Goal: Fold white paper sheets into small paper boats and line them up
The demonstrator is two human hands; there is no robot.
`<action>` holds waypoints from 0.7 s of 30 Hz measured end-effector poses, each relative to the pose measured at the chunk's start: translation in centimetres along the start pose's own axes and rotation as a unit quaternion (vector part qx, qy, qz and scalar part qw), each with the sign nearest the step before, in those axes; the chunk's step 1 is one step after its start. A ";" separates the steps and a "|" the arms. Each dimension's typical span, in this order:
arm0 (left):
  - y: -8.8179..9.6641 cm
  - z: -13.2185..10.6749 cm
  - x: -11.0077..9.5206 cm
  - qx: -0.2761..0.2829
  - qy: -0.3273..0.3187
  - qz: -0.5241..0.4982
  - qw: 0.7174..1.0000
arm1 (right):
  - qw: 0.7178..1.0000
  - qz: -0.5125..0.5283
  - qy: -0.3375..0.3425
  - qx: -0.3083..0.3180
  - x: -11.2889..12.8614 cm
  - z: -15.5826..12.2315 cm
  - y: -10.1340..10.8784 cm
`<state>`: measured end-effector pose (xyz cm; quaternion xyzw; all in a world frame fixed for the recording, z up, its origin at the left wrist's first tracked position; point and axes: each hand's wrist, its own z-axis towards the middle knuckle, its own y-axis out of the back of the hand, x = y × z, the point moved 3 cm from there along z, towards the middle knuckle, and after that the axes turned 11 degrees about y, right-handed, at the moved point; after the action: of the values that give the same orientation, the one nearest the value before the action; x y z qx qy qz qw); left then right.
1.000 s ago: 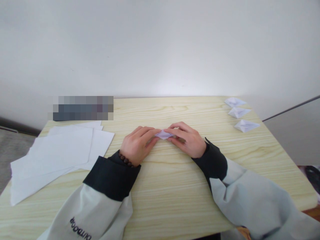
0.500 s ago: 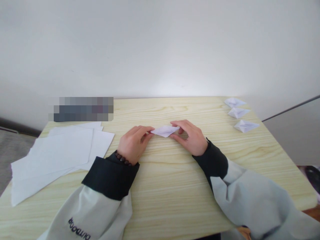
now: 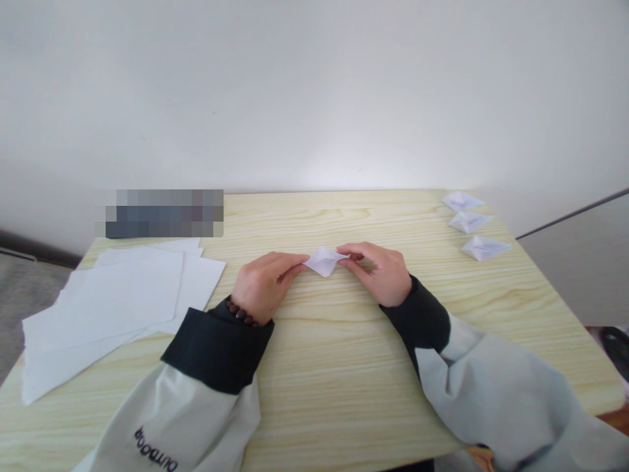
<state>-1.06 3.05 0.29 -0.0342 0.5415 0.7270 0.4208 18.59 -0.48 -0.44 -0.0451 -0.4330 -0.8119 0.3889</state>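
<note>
One folded paper (image 3: pixel 324 263) is pinched at opposite ends by the left hand (image 3: pixel 259 282) and right hand (image 3: pixel 388 275).

A pale wall (image 3: pixel 314 98) backs the wood-grained table (image 3: pixel 334 393).

Soft, even light; wall (image 3: pixel 314 98) brightest near frame centre, greyer toward top. Pixelated block (image 3: pixel 164 214) left of centre. Wide-angle stretch at edges, fine detail soft.

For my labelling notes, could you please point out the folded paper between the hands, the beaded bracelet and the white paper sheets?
Folded paper (image 3: pixel 324 262), head view, its middle.
Beaded bracelet (image 3: pixel 240 314), head view, a middle bead.
White paper sheets (image 3: pixel 118 294), head view, top sheet's middle.
</note>
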 end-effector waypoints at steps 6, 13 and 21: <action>0.0 0.0 -0.1 0.004 -0.023 -0.034 0.999 | 1.000 0.004 -0.014 0.010 -0.2 -0.1 -0.2; 0.1 0.1 -0.1 0.000 -0.021 -0.026 0.999 | 0.999 -0.001 0.006 0.037 -0.2 0.1 -0.1; 0.1 0.1 -0.1 0.009 -0.013 -0.007 1.000 | 0.999 -0.006 0.019 0.036 0.0 0.0 -0.2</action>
<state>-1.03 3.12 0.44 -0.0244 0.5426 0.7195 0.4329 18.46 -0.39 -0.55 -0.0132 -0.4552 -0.7986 0.3935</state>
